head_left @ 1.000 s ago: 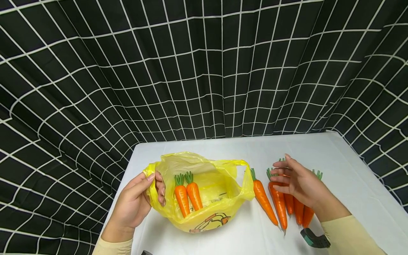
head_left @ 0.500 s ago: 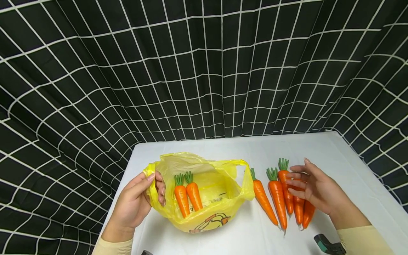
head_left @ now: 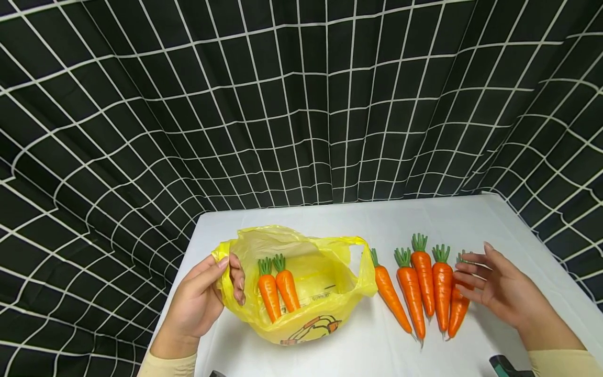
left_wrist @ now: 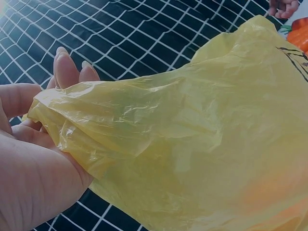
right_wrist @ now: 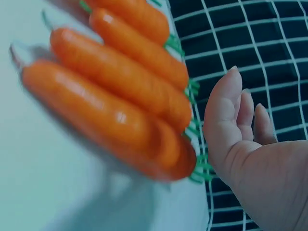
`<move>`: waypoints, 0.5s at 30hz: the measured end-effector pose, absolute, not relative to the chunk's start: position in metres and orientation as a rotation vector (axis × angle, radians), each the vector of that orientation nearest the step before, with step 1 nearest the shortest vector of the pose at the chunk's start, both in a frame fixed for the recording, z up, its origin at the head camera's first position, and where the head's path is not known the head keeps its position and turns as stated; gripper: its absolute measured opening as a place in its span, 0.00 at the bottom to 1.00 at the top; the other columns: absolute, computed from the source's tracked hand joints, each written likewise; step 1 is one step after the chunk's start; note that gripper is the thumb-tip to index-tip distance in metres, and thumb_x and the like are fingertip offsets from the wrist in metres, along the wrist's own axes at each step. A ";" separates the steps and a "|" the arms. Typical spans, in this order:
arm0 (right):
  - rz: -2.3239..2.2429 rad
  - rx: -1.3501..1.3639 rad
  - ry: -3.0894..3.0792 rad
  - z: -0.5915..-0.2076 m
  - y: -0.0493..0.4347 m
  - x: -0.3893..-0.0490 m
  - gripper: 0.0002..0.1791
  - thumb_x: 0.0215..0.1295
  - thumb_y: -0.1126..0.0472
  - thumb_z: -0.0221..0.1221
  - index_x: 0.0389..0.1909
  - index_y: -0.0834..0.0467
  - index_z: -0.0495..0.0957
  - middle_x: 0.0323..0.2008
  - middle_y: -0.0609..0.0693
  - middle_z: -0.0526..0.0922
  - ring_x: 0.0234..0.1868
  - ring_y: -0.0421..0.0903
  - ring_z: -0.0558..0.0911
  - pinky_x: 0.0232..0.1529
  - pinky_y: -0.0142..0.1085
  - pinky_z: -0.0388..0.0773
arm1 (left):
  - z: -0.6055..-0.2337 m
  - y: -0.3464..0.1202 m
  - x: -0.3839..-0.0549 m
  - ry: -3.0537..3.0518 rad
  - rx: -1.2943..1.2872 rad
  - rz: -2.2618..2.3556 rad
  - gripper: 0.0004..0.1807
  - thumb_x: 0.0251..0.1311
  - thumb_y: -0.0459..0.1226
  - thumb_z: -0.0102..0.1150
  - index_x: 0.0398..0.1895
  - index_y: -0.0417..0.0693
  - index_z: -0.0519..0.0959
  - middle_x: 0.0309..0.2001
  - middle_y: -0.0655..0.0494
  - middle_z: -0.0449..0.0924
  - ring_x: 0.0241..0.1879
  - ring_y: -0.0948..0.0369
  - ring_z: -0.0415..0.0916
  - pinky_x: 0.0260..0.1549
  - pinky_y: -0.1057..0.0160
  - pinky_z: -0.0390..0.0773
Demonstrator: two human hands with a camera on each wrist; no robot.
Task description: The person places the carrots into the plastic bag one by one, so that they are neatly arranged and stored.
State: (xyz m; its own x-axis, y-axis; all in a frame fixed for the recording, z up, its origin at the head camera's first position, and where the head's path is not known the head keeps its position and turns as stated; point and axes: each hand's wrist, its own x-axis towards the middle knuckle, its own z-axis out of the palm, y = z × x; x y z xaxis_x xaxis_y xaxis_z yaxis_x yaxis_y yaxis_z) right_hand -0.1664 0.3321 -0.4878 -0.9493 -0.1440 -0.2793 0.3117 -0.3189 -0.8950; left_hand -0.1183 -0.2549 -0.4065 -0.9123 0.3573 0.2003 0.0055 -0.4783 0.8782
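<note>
My left hand (head_left: 202, 298) grips the left handle of a yellow plastic bag (head_left: 346, 306), whose mouth gapes toward me. Inside, two carrots (head_left: 269, 297) with green tops lie side by side. In the left wrist view the bag's thin film (left_wrist: 159, 125) bunches between thumb and fingers, and orange shows through it. To the right of the bag lie several loose carrots, the rightmost carrot (head_left: 458, 317) partly behind my fingertips. My right hand (head_left: 511, 288) is empty, its fingers loosely spread over that carrot's top end. The right wrist view shows the nearest carrot (right_wrist: 106, 120) beside the hand.
A white-covered table (head_left: 330, 217) bears everything, with black grid-patterned cloth (head_left: 301, 104) hanging behind and at both sides. One carrot (head_left: 392, 298) lies slanted against the bag's right side. A black wrist device (head_left: 506, 366) sits below my right hand.
My right hand has moved right, from over the middle of the loose carrots to their right end, uncovering their tops. The left hand and the bag have stayed in place.
</note>
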 end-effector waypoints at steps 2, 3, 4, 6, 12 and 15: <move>-2.351 0.221 1.604 -0.492 0.341 -0.165 0.24 0.89 0.39 0.43 0.50 0.50 0.83 0.47 0.52 0.84 0.48 0.53 0.89 0.50 0.56 0.88 | -0.406 -0.255 -0.118 1.483 0.531 2.478 0.17 0.89 0.32 0.32 0.54 0.39 0.76 0.40 0.50 0.80 0.37 0.59 0.80 0.38 0.63 0.86; -2.347 0.232 1.601 -0.494 0.345 -0.164 0.24 0.89 0.39 0.43 0.49 0.49 0.83 0.47 0.52 0.85 0.48 0.53 0.89 0.50 0.56 0.88 | -0.406 -0.255 -0.118 1.487 0.529 2.478 0.17 0.89 0.32 0.32 0.54 0.39 0.76 0.40 0.50 0.80 0.38 0.59 0.80 0.38 0.63 0.86; -2.345 0.242 1.593 -0.496 0.349 -0.163 0.25 0.89 0.38 0.43 0.49 0.49 0.83 0.47 0.52 0.85 0.48 0.53 0.89 0.50 0.56 0.88 | -0.406 -0.255 -0.117 1.489 0.529 2.478 0.17 0.89 0.32 0.32 0.54 0.39 0.76 0.40 0.50 0.80 0.38 0.59 0.80 0.38 0.63 0.86; -2.340 0.287 1.582 -0.500 0.356 -0.161 0.25 0.88 0.38 0.44 0.47 0.48 0.84 0.47 0.52 0.85 0.47 0.53 0.90 0.50 0.56 0.88 | -0.406 -0.255 -0.117 1.492 0.529 2.479 0.17 0.89 0.32 0.32 0.54 0.39 0.76 0.40 0.50 0.80 0.38 0.59 0.80 0.38 0.63 0.86; -2.331 0.424 1.549 -0.510 0.374 -0.158 0.26 0.87 0.37 0.44 0.42 0.47 0.84 0.45 0.51 0.83 0.45 0.52 0.89 0.49 0.56 0.89 | -0.406 -0.255 -0.116 1.491 0.534 2.477 0.17 0.89 0.32 0.32 0.54 0.40 0.76 0.40 0.50 0.80 0.38 0.59 0.80 0.38 0.63 0.87; -2.304 0.502 1.572 -0.512 0.380 -0.157 0.25 0.86 0.34 0.47 0.39 0.44 0.84 0.43 0.49 0.84 0.43 0.50 0.89 0.48 0.57 0.89 | -0.406 -0.255 -0.116 1.491 0.532 2.477 0.17 0.89 0.32 0.32 0.54 0.40 0.76 0.41 0.50 0.80 0.38 0.59 0.80 0.38 0.63 0.87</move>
State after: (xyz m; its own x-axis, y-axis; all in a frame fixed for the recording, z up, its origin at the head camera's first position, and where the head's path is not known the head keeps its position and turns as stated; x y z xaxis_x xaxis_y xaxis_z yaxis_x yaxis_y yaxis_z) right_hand -0.1572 0.3801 -0.5116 -0.8919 -0.0543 -0.4489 0.4378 -0.3522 -0.8272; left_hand -0.1156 -0.2552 -0.4055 -0.9149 0.3504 0.2005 0.0131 -0.4707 0.8822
